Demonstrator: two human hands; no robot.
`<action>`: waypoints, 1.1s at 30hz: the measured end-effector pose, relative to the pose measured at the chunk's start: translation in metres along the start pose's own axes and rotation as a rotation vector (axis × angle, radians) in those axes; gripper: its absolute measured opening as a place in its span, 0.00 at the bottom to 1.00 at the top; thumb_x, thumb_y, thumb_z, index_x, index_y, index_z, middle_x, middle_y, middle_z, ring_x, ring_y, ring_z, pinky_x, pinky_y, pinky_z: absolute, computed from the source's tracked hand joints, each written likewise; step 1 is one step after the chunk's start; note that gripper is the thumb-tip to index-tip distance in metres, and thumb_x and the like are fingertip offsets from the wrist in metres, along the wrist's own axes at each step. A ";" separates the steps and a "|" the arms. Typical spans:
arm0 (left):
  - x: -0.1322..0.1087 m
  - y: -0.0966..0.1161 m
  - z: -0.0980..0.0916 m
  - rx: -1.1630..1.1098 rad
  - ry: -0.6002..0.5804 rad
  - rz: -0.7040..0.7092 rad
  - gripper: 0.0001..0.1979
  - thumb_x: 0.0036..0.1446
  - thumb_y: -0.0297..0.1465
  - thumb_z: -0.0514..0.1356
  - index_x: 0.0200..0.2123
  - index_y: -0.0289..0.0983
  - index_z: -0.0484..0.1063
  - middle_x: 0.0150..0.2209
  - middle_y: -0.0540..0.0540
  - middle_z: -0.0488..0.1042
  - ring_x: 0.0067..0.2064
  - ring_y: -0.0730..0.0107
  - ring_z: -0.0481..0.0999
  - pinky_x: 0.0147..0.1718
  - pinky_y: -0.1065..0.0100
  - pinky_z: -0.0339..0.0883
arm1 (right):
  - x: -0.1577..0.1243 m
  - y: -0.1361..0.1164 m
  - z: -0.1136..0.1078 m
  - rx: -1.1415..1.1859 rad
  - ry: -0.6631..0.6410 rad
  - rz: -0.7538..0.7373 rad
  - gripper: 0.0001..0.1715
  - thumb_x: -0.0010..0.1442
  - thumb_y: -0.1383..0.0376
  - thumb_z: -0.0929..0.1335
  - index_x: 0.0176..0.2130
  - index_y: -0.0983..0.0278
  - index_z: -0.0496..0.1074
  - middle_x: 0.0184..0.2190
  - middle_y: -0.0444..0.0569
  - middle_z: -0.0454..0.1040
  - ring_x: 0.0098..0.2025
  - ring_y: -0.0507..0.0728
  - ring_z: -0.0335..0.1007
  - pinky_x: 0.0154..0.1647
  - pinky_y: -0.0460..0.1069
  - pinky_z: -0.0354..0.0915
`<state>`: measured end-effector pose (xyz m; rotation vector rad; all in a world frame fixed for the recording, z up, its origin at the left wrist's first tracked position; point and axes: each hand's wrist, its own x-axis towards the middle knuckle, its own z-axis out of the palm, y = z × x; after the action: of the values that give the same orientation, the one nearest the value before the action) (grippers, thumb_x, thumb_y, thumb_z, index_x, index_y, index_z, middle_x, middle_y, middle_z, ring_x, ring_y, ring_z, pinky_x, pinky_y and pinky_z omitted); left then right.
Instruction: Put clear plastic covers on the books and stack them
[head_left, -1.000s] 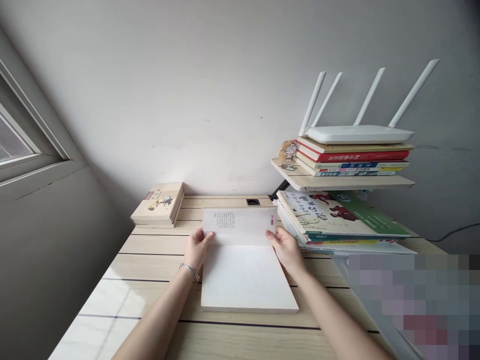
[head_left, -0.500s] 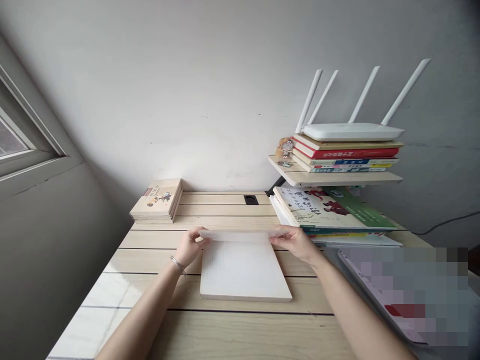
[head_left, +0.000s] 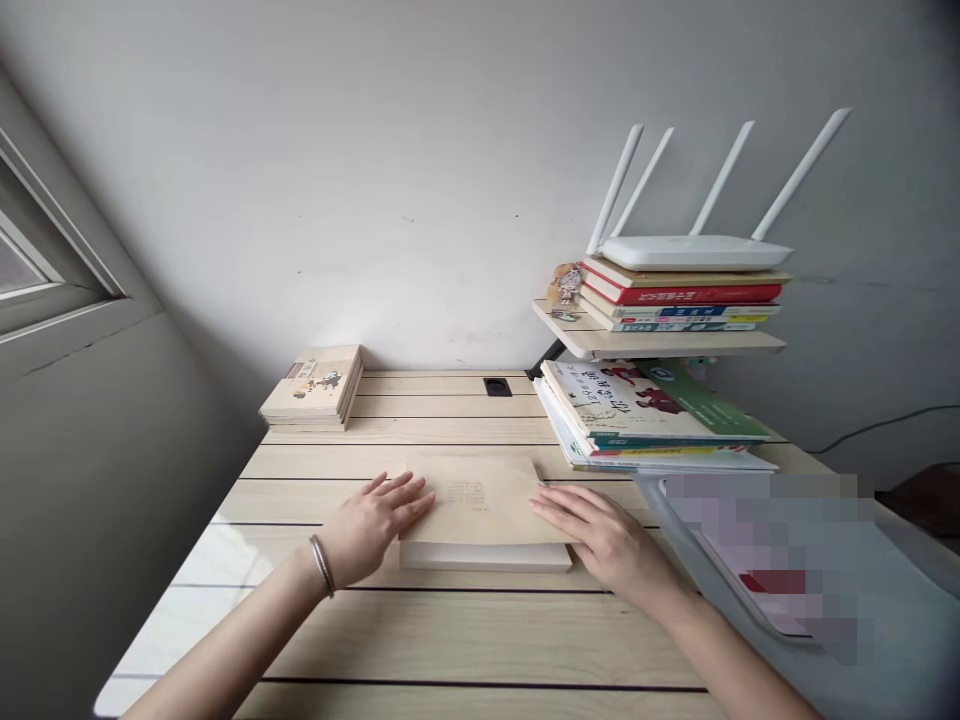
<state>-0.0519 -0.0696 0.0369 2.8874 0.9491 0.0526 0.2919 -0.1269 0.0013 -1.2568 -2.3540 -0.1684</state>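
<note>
A closed book with a tan cover (head_left: 480, 505) lies flat on the pale wooden desk (head_left: 465, 640) in front of me. My left hand (head_left: 371, 525), with a silver bracelet on its wrist, rests flat on the book's left edge, fingers stretched out. My right hand (head_left: 604, 535) lies flat at the book's right edge, fingers extended onto the cover. Neither hand grips anything.
A short stack of tan books (head_left: 315, 385) sits at the desk's back left. On the right, large picture books (head_left: 645, 410) lie under a small shelf (head_left: 660, 343) bearing more books and a white router (head_left: 694, 250). A blurred object (head_left: 772, 550) lies at the right.
The book's cover, held up and open a second ago, has been folded down. The book is now closed and both hands lie flat on it.
</note>
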 end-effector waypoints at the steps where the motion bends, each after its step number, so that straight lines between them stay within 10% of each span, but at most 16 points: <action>1: -0.001 0.008 0.000 -0.007 -0.018 0.020 0.44 0.41 0.17 0.50 0.63 0.46 0.46 0.64 0.48 0.48 0.64 0.61 0.47 0.61 0.55 0.41 | -0.002 -0.001 0.000 -0.023 -0.025 -0.010 0.40 0.51 0.82 0.56 0.58 0.52 0.60 0.54 0.45 0.67 0.55 0.57 0.62 0.54 0.55 0.63; 7: -0.011 0.050 0.017 0.012 -0.108 -0.004 0.53 0.36 0.24 0.58 0.64 0.33 0.33 0.65 0.36 0.30 0.65 0.46 0.34 0.60 0.49 0.33 | -0.023 -0.004 0.008 -0.129 -0.157 -0.010 0.47 0.50 0.83 0.54 0.63 0.52 0.48 0.62 0.43 0.54 0.61 0.56 0.54 0.55 0.54 0.62; 14: 0.004 0.065 0.018 -0.002 0.016 -0.075 0.36 0.56 0.47 0.50 0.64 0.43 0.40 0.65 0.37 0.39 0.64 0.43 0.40 0.57 0.44 0.42 | -0.029 -0.020 0.005 -0.021 -0.297 0.123 0.50 0.48 0.81 0.56 0.64 0.54 0.39 0.66 0.41 0.40 0.66 0.57 0.38 0.61 0.56 0.53; 20: 0.016 0.070 0.043 0.242 0.140 -0.091 0.36 0.59 0.29 0.52 0.63 0.51 0.34 0.65 0.43 0.43 0.64 0.49 0.46 0.57 0.46 0.42 | -0.017 -0.046 -0.016 0.133 -0.421 0.303 0.39 0.55 0.53 0.64 0.62 0.60 0.52 0.65 0.50 0.46 0.65 0.64 0.40 0.63 0.61 0.46; 24: 0.011 0.062 0.044 0.284 0.138 -0.003 0.36 0.57 0.26 0.52 0.64 0.51 0.36 0.65 0.42 0.47 0.63 0.50 0.50 0.57 0.48 0.46 | 0.023 -0.029 -0.020 0.196 -0.235 0.356 0.19 0.61 0.55 0.59 0.41 0.60 0.74 0.52 0.51 0.69 0.59 0.61 0.55 0.58 0.57 0.54; 29: 0.026 0.024 0.034 0.247 0.180 0.070 0.28 0.58 0.23 0.50 0.60 0.50 0.54 0.61 0.46 0.57 0.62 0.56 0.55 0.58 0.47 0.45 | 0.087 0.008 0.007 0.246 -0.256 0.552 0.20 0.59 0.58 0.62 0.47 0.65 0.69 0.46 0.56 0.72 0.47 0.59 0.68 0.47 0.52 0.61; 33: 0.055 -0.014 0.024 -0.116 0.425 -0.379 0.22 0.54 0.20 0.50 0.51 0.41 0.65 0.58 0.39 0.61 0.60 0.55 0.58 0.56 0.50 0.54 | 0.109 0.012 0.024 0.212 -0.409 0.720 0.16 0.57 0.55 0.62 0.36 0.63 0.71 0.37 0.52 0.75 0.38 0.59 0.70 0.33 0.48 0.60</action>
<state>-0.0139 -0.0278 0.0114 2.5848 1.4873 0.6843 0.2417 -0.0303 0.0287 -2.0683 -1.9754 0.5986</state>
